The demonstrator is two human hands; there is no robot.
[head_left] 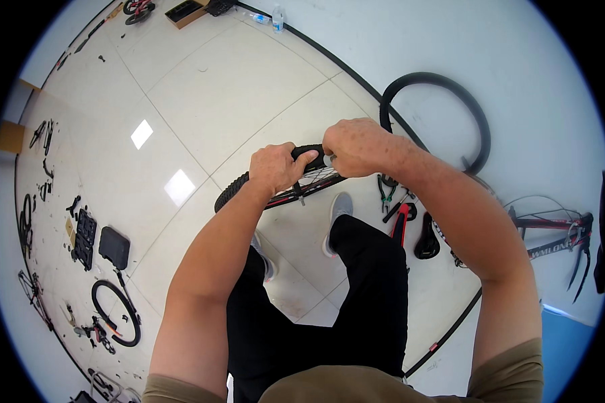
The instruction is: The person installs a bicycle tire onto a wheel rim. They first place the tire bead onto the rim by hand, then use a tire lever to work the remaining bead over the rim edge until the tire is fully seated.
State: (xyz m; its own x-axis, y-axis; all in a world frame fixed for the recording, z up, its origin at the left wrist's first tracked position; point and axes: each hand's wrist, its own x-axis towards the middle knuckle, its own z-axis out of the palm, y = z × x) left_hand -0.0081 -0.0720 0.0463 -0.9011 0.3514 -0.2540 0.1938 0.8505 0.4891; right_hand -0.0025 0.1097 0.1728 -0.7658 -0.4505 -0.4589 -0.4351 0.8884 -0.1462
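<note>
Nearest the camera are the person's olive sleeves and bare forearms, running up from the lower edge over black trousers and grey shoes [339, 205].

Both hands close on the top of a bicycle wheel [275, 185] that stands upright on the tiled floor [202, 101] in front of the feet. The left hand [275, 166] is curled tightly over the knobby tyre [232, 191], fingers wrapped round the tread, thumb pointing toward the other hand. The right hand [356, 144] is also clenched, gripping the tyre just beside the left; whether it pinches the bead or a small tool cannot be told, since the knuckles hide it. Below the fingers, spokes and a red-trimmed rim show.

The work in hand looks like seating or peeling the tyre at the rim. A next move would likely call for steady thumb pressure while the wheel stays braced against the floor.

Just beyond the right fingers a loose black tyre [477, 127] leans at the wall. Below them lie pliers [385, 191], a red-handled tool [401, 221] and a black saddle [427, 242], with a red and black bicycle frame [551, 232] farther right. Well to the left of the left fingers sit a tool tray [85, 236], a black pad [114, 246] and another tyre [116, 312]. The tools near the right foot could get in the way if the wheel rolls.
</note>
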